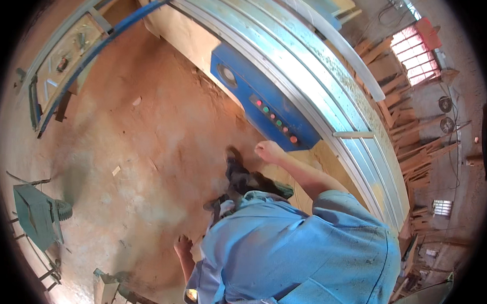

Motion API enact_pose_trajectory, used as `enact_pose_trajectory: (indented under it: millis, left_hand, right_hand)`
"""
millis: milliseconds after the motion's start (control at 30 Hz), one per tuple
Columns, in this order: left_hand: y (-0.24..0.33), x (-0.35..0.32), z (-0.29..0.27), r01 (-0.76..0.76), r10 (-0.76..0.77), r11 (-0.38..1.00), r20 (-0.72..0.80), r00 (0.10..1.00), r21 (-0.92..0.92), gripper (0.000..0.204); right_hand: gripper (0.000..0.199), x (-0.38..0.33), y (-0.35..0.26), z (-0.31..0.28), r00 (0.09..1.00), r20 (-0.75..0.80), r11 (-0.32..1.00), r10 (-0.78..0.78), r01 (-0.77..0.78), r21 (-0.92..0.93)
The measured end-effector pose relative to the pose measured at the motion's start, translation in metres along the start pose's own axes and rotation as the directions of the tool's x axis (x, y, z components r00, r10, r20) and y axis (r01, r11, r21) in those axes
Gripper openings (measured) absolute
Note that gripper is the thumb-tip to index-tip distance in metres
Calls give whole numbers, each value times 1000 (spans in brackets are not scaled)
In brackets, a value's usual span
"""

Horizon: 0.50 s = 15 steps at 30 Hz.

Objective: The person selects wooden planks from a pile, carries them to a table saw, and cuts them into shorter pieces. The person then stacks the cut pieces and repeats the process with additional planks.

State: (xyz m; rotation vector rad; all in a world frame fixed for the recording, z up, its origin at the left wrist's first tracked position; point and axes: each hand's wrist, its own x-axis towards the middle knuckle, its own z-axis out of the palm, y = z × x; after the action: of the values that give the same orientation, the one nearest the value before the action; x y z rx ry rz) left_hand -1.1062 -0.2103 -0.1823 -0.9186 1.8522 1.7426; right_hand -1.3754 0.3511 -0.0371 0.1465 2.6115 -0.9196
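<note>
My right hand (269,151) is held out at waist height, beside the lower end of a blue control panel (285,115) with red and green buttons. Its fingers are curled in, nothing shows in them, and a gap appears to separate it from the buttons. Low at my left side hangs my left hand (183,244), with its fingers loosely curled and nothing visible in it. The panel sits on the side of a long machine with a silvery metal table (283,49). Below me, my dark-clad legs and one shoe stand on the dusty floor (146,134).
A blue-edged metal frame (90,58) stands at far left. A green machine (39,215) with a toothed wheel is at left, and wooden pieces (106,293) lie lower left. Beyond the metal table, wood offcuts (415,156) lean along the wall under a barred window (414,55).
</note>
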Motion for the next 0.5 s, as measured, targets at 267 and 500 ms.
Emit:
enact_pose_trajectory:
  millis: [267, 500]
  left_hand:
    - [160, -23, 104, 319, -333, 942, -169, 928, -105, 15]
    - [204, 27, 134, 256, -250, 966, -105, 962, 43, 20]
  right_hand:
    - [32, 75, 81, 14, 970, 179, 952, 166, -110, -286]
    - [42, 126, 126, 35, 944, 222, 865, 244, -109, -489]
